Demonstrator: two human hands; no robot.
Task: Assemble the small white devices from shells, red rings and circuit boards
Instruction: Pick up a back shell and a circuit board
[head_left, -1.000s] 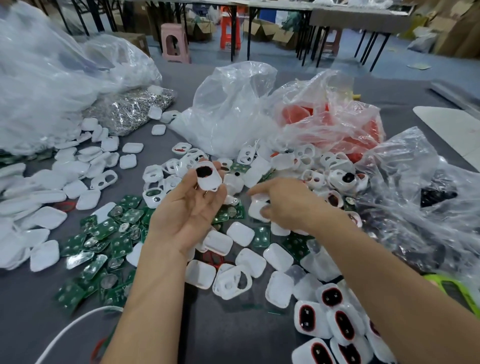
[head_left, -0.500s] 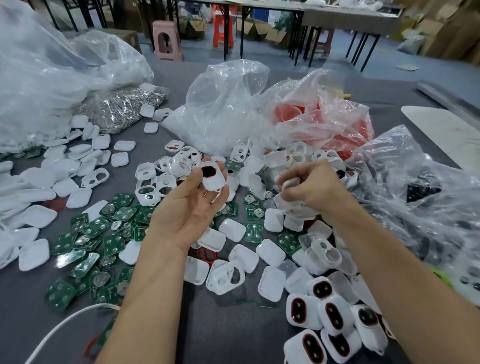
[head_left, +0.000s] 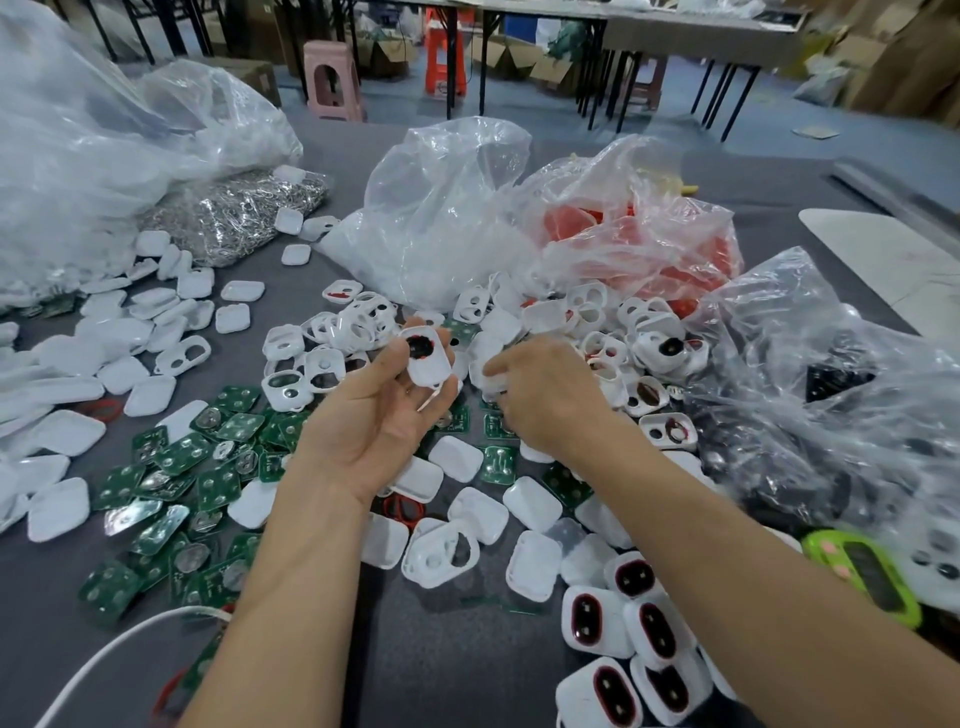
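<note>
Head view: the left hand (head_left: 374, 426) is raised palm-up over the middle of the grey tabletop (head_left: 467, 670). A small white plastic shell w/ a red ring round its dark opening (head_left: 428, 358) is pinched btwn its thumb and fingertips and held tilted, clear of the parts below. The left fingers are thus clamped on that shell. The right hand (head_left: 545, 395) is lowered, back up, just beside the left, its fingers curled down into a heap of open white shell frames (head_left: 587, 306). A white pc is seen at the fingertips, but whether it is gripped cannot be told.

Green square circuit boards (head_left: 182, 467) are scattered left of the left forearm, w/ plain white shell covers (head_left: 67, 431) further left. Assembled white devices w/ red-rimmed dark windows (head_left: 618, 618) are grouped at the near right, partly hidden by the right forearm. A clear plastic bag of red rings (head_left: 639, 244) is set at the far side, beside a clear bag of white parts (head_left: 441, 218). A loose red ring (head_left: 402, 506) is seen on the tabletop below the left palm. A white cable (head_left: 104, 654) is run across the near-left corner.
</note>
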